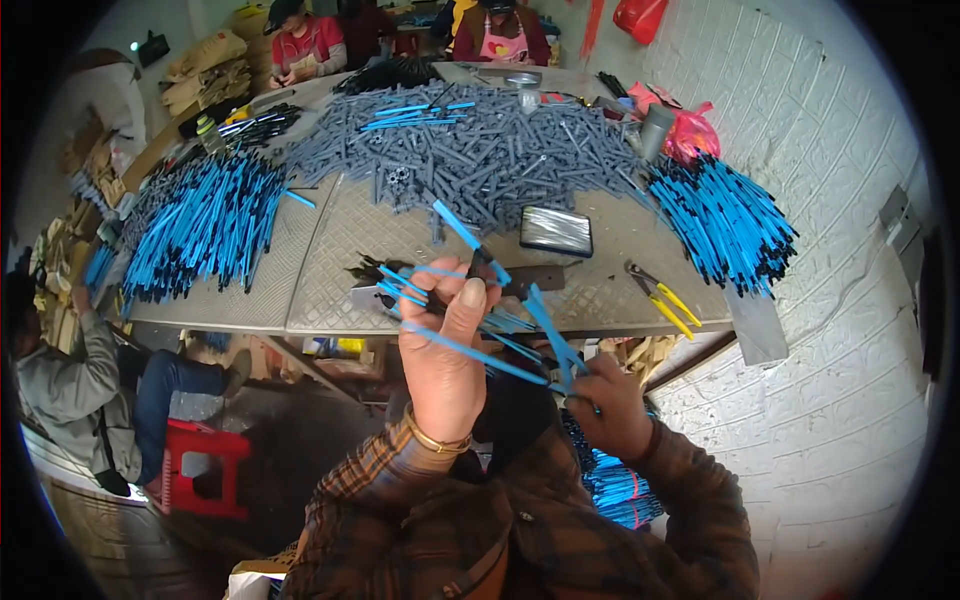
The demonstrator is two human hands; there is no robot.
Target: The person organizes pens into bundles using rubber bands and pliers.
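My left hand is raised in front of me, closed around a fan of several thin blue rods with black tips. My right hand, lower and to the right, grips one blue rod that crosses the bundle. Both hands hover over the near edge of the grey patterned table. A gold bangle circles my left wrist.
A big heap of grey rods fills the table's middle. Piles of blue rods lie at the left and right. A dark phone and yellow-handled pliers lie near me. Other people sit at left and far side; a red stool stands below.
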